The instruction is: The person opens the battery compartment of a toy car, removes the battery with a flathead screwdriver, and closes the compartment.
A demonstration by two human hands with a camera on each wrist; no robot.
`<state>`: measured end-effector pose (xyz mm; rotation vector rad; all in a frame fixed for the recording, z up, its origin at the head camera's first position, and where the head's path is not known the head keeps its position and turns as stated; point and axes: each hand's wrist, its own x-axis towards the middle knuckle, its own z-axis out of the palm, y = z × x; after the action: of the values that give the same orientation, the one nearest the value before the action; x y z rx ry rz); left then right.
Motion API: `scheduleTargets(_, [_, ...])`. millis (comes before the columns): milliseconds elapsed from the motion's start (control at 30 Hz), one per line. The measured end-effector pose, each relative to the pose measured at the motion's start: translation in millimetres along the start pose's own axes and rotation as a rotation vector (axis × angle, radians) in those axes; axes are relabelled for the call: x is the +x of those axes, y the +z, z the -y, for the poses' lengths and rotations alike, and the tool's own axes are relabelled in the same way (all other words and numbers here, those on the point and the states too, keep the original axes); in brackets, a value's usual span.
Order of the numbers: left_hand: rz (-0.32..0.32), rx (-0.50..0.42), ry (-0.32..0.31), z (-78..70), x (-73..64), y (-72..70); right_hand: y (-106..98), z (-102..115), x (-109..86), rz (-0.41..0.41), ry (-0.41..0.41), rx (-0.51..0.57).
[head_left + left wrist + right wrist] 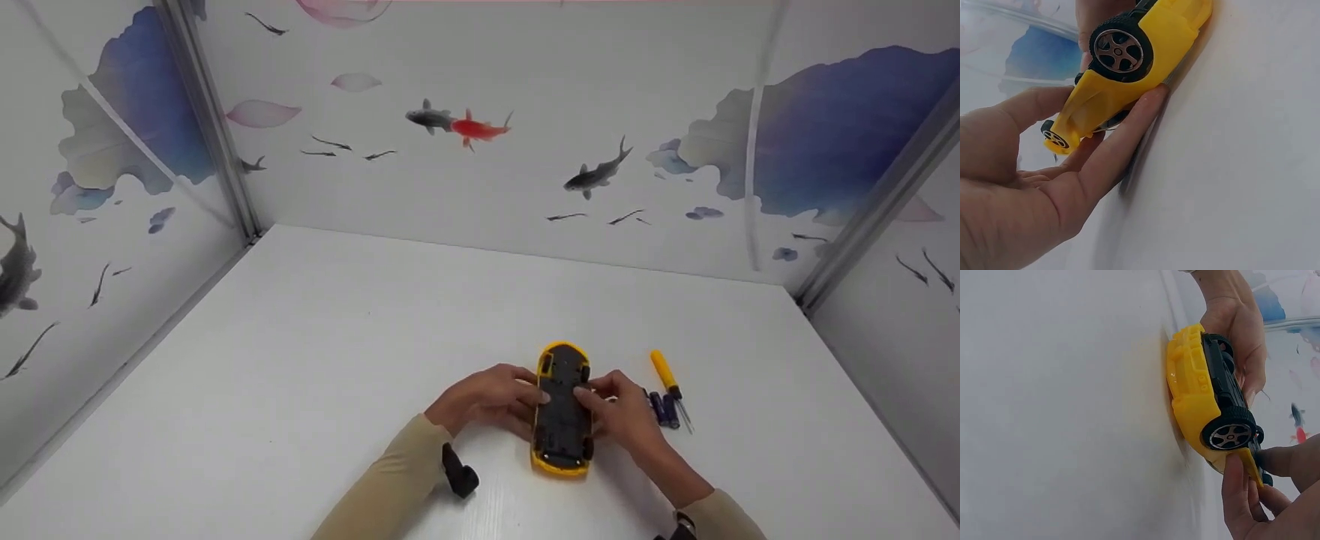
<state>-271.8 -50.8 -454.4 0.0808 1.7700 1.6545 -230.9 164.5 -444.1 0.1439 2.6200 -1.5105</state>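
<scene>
A yellow toy car (562,420) is upside down, its black underside and wheels facing up. My left hand (499,397) grips its left side, thumb on the edge of the underside. From the other side my right hand (624,412) holds it, thumb on the black base. The left wrist view shows the car's yellow side (1168,45) and a spoked wheel (1118,52) between thumb and fingers. In the right wrist view, the car's yellow end (1188,377) is close to the tabletop; whether it touches is unclear.
Several dark blue batteries (670,411) lie just right of my right hand. Beside them is a screwdriver (663,370) with a yellow handle and thin metal shaft. The white table (337,337) is bordered by panels (487,195) printed with fish and leaves.
</scene>
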Motion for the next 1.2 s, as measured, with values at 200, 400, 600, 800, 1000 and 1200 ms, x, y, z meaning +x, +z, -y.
scheduleTargets(200, [-0.034, 0.064, -0.009, -0.7, -0.3, 2.2, -3.3, 1.6, -1.4, 0.039, -0.012, -0.034])
scheduleTargets(400, [-0.057, 0.102, 0.016, -2.3, -0.4, 4.6, -3.7, 1.1, -2.5, 0.025, -0.030, -0.015])
scheduleTargets(600, [-0.038, 0.110, 0.011, -1.4, -0.2, 2.8, -3.3, -0.2, -3.2, 0.039, -0.023, 0.014])
scheduleTargets(800, [-0.037, 0.124, 0.012, -1.8, 0.3, 1.4, -3.9, -0.7, -2.5, 0.047, -0.009, 0.013])
scheduleTargets(1000, [-0.026, 0.108, -0.001, -2.4, -0.3, 1.6, -3.7, -3.5, -1.0, 0.049, 0.003, 0.032])
scheduleTargets(1200, [-0.015, 0.067, -0.004, -1.4, -1.0, 1.2, -2.4, -4.0, -0.6, 0.056, 0.010, 0.045])
